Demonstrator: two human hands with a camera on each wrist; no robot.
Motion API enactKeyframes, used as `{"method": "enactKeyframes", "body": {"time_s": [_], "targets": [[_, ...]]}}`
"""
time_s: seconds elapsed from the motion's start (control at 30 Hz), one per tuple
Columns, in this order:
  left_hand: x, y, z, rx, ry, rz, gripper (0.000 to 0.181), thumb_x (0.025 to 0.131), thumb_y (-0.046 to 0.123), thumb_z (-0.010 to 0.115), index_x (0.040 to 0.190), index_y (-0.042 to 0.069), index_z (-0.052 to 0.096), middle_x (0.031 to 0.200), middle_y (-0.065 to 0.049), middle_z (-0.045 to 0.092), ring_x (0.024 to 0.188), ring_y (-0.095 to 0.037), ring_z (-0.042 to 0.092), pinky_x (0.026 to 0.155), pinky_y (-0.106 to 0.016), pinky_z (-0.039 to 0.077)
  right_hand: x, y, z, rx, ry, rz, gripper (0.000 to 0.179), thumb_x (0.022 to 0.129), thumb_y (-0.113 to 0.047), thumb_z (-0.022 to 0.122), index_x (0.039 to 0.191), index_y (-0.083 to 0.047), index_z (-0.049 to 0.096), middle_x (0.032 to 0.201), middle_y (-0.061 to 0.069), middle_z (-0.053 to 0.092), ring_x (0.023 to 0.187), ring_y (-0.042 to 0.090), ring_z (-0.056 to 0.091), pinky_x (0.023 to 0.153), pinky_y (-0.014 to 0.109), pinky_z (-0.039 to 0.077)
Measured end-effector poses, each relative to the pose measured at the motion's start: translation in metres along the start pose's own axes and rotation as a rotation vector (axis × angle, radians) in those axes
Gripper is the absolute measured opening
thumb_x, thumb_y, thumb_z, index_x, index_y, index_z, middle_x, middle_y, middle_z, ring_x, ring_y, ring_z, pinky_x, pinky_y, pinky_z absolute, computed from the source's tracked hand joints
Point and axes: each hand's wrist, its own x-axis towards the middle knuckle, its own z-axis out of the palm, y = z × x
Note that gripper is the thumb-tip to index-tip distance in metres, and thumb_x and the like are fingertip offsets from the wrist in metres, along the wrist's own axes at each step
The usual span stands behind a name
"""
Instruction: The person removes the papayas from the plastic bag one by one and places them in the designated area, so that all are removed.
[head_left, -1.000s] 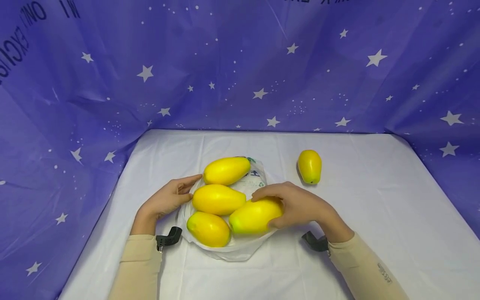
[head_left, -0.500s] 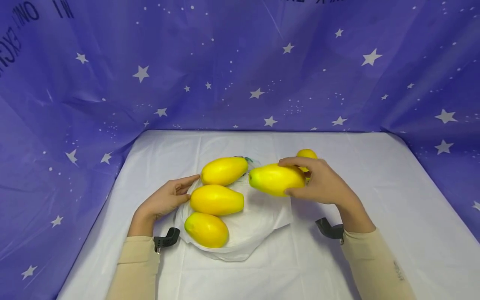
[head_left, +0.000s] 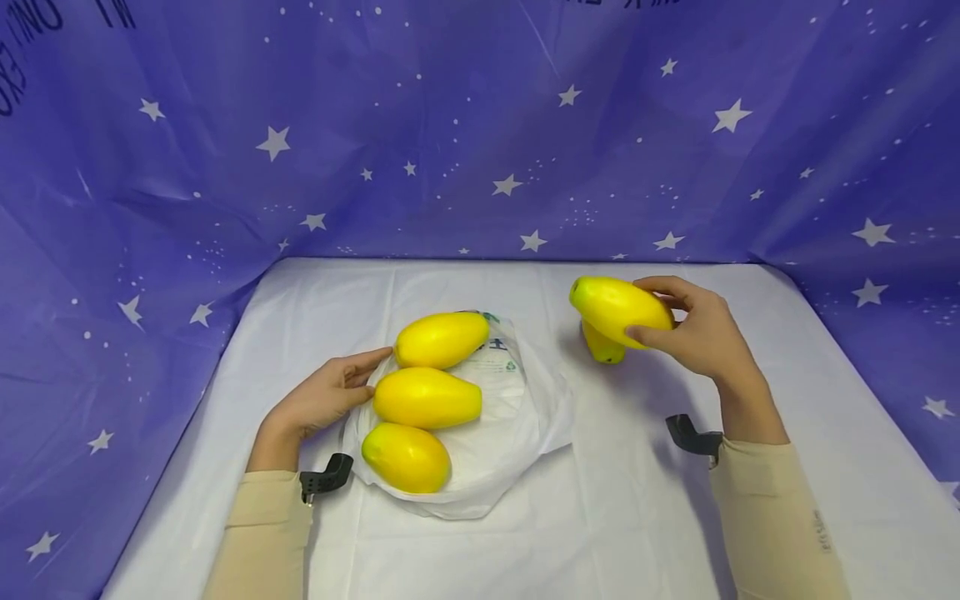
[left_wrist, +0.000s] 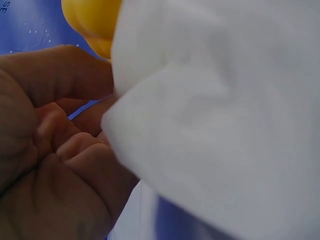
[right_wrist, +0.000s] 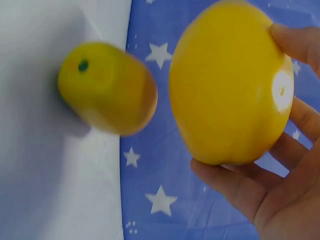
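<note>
My right hand [head_left: 705, 333] grips a yellow papaya [head_left: 617, 307] by its wide end, its greenish tip pointing left. Thumb and fingers spread round that papaya [right_wrist: 227, 85] in the right wrist view. Behind and below it, a second papaya [head_left: 602, 346] lies on the table, partly hidden in the head view. A thin white plastic bag [head_left: 543, 408] lies spread open at centre left, with three papayas in it, the middle papaya [head_left: 427, 398] among them. My left hand [head_left: 318, 404] holds the bag's left edge; the bag [left_wrist: 215, 115] hides its fingertips in the left wrist view.
A white cloth covers the table [head_left: 525, 542]. Purple star-patterned sheeting [head_left: 450, 125] rises behind it and on both sides. Black camera mounts sit on both wrists, the left mount [head_left: 327, 477] close beside the bag.
My right hand has lifted a papaya out of the bag and carried it right and back, over the papaya on the table. My left hand has stayed at the bag's edge.
</note>
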Motion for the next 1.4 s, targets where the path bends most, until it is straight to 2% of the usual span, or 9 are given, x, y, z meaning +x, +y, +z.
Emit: {"method": "enactKeyframes", "body": {"time_s": [0.33, 0.43, 0.57, 0.7, 0.8, 0.87, 0.97, 1.1, 1.4], "targets": [[0.000, 0.000, 0.002, 0.021, 0.007, 0.012, 0.058, 0.095, -0.002, 0.052, 0.150, 0.013, 0.040, 0.153, -0.004, 0.037, 0.142, -0.026, 0.027, 0.115, -0.048, 0.021, 0.002, 0.035, -0.017, -0.002, 0.093, 0.092, 0.061, 0.078, -0.037, 0.082, 0.131, -0.017, 0.060, 0.129, 0.008, 0.059, 0.112, 0.036, 0.051, 0.084, 0.046, 0.044], [0.001, 0.000, 0.003, 0.014, 0.003, 0.021, 0.058, 0.095, -0.002, 0.052, 0.149, 0.012, 0.040, 0.153, -0.005, 0.037, 0.143, -0.026, 0.026, 0.115, -0.048, 0.020, 0.002, 0.044, -0.017, -0.009, 0.113, 0.120, 0.061, 0.078, -0.036, 0.082, 0.131, -0.017, 0.060, 0.130, 0.009, 0.058, 0.112, 0.036, 0.053, 0.083, 0.040, 0.045], [0.001, 0.000, 0.002, 0.013, 0.004, 0.028, 0.058, 0.094, -0.003, 0.052, 0.149, 0.011, 0.040, 0.153, -0.005, 0.037, 0.143, -0.027, 0.025, 0.116, -0.048, 0.018, 0.002, 0.053, -0.016, -0.028, 0.131, 0.182, 0.066, 0.077, -0.040, 0.081, 0.134, -0.015, 0.058, 0.133, 0.012, 0.057, 0.110, 0.036, 0.058, 0.075, 0.025, 0.049], [0.001, -0.001, 0.002, 0.011, 0.004, 0.022, 0.058, 0.094, -0.003, 0.051, 0.149, 0.011, 0.040, 0.153, -0.003, 0.037, 0.143, -0.024, 0.026, 0.116, -0.045, 0.019, 0.003, 0.063, -0.011, -0.047, 0.125, 0.263, 0.075, 0.076, -0.048, 0.080, 0.136, -0.011, 0.055, 0.136, 0.016, 0.054, 0.115, 0.040, 0.056, 0.082, 0.038, 0.054], [0.001, -0.001, 0.002, 0.019, 0.011, 0.013, 0.058, 0.094, -0.003, 0.052, 0.149, 0.013, 0.040, 0.153, -0.002, 0.037, 0.142, -0.024, 0.027, 0.115, -0.044, 0.020, 0.003, 0.067, -0.005, -0.073, 0.109, 0.309, 0.080, 0.077, -0.051, 0.078, 0.138, -0.008, 0.052, 0.138, 0.020, 0.052, 0.122, 0.045, 0.048, 0.094, 0.057, 0.046], [0.001, 0.000, 0.003, 0.029, 0.015, 0.010, 0.058, 0.094, -0.002, 0.052, 0.149, 0.014, 0.041, 0.152, -0.002, 0.038, 0.142, -0.024, 0.027, 0.115, -0.045, 0.020, 0.003, 0.066, -0.002, -0.091, 0.100, 0.337, 0.080, 0.078, -0.052, 0.077, 0.139, -0.007, 0.051, 0.138, 0.021, 0.051, 0.125, 0.048, 0.042, 0.098, 0.061, 0.040], [0.001, 0.001, 0.003, 0.047, 0.021, 0.009, 0.058, 0.094, 0.000, 0.053, 0.149, 0.015, 0.041, 0.152, -0.003, 0.038, 0.142, -0.028, 0.027, 0.115, -0.050, 0.019, 0.003, 0.066, 0.003, -0.122, 0.081, 0.373, 0.082, 0.079, -0.054, 0.074, 0.141, -0.007, 0.049, 0.140, 0.023, 0.049, 0.124, 0.051, 0.035, 0.098, 0.066, 0.034], [0.002, 0.002, 0.004, 0.047, 0.021, 0.008, 0.058, 0.094, 0.001, 0.054, 0.149, 0.015, 0.041, 0.152, -0.003, 0.039, 0.142, -0.027, 0.027, 0.115, -0.050, 0.020, 0.004, 0.067, 0.006, -0.159, 0.062, 0.399, 0.084, 0.079, -0.057, 0.072, 0.142, -0.008, 0.047, 0.141, 0.024, 0.048, 0.123, 0.053, 0.033, 0.095, 0.067, 0.033], [0.001, 0.001, 0.002, 0.049, 0.030, -0.003, 0.059, 0.094, 0.000, 0.053, 0.149, 0.016, 0.041, 0.152, -0.003, 0.038, 0.142, -0.026, 0.028, 0.115, -0.048, 0.021, 0.004, 0.058, 0.006, -0.214, 0.035, 0.382, 0.093, 0.078, -0.064, 0.069, 0.148, -0.009, 0.040, 0.146, 0.025, 0.041, 0.126, 0.054, 0.033, 0.098, 0.070, 0.031]]}}
